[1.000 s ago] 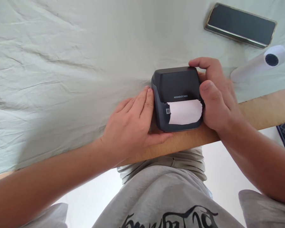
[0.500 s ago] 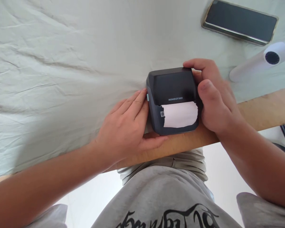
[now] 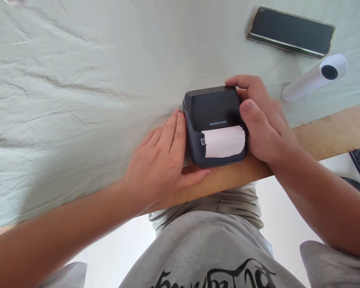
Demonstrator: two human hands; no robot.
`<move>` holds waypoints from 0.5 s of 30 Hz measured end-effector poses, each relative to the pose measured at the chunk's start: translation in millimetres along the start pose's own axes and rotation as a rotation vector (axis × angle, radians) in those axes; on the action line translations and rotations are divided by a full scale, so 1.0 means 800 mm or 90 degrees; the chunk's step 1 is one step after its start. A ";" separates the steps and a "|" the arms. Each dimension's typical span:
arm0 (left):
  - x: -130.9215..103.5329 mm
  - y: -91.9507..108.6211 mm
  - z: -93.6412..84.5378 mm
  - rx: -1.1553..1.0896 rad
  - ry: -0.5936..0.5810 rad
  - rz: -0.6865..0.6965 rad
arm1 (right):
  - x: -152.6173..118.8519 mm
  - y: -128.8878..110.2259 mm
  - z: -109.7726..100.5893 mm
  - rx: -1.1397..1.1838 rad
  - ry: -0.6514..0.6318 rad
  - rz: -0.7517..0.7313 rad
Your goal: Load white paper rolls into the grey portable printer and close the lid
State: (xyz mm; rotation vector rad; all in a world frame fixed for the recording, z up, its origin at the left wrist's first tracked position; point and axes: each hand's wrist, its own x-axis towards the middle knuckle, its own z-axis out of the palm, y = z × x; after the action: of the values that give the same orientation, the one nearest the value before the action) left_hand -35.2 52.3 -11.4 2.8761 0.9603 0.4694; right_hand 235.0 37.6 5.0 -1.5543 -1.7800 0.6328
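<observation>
A black label printer [image 3: 213, 106] marked NIIMBOT sits at the table's front edge. A torn-edged strip of white paper [image 3: 224, 142] comes out of its slot and lies over the front. My left hand [image 3: 159, 160] rests flat against the printer's left side, fingers stretched out together and thumb apart along the front edge. My right hand [image 3: 264, 120] grips the right side, with the index finger at the back corner and the thumb on the upper edge. Its other fingers are partly hidden.
A dark-screened phone [image 3: 291, 32] in a clear case lies at the back right. Near it, on the right, stands a white cylinder [image 3: 306, 82] with a dark round end. Pale wrinkled cloth [image 3: 78, 80] covers the table, leaving a wooden front edge [image 3: 324, 130] bare.
The view has shifted slightly, so the phone and the white cylinder appear further left. Both hands keep the same places on the printer.
</observation>
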 end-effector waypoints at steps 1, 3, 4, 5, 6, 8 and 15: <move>0.000 -0.001 0.000 0.006 0.005 0.005 | 0.000 -0.001 -0.001 -0.010 -0.005 -0.003; 0.001 -0.002 0.001 0.018 0.011 0.014 | 0.000 -0.002 -0.003 -0.027 -0.018 -0.017; 0.001 -0.003 0.001 0.026 0.010 0.018 | 0.000 -0.002 -0.004 -0.034 -0.023 -0.026; 0.001 -0.004 0.002 0.032 0.009 0.022 | 0.001 -0.003 -0.006 -0.039 -0.028 -0.034; 0.002 -0.004 0.002 0.037 0.007 0.025 | 0.001 -0.003 -0.006 -0.042 -0.033 -0.044; 0.002 -0.005 0.001 0.037 0.005 0.023 | 0.002 -0.003 -0.008 -0.046 -0.043 -0.058; 0.004 -0.003 0.001 0.059 0.031 0.035 | 0.002 0.004 -0.009 -0.020 -0.068 -0.043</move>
State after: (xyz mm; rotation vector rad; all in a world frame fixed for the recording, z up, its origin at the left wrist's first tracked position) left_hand -34.1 56.1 -11.9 2.9941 0.9364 0.5150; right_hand 242.7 39.4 7.7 -1.4995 -1.9226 0.6693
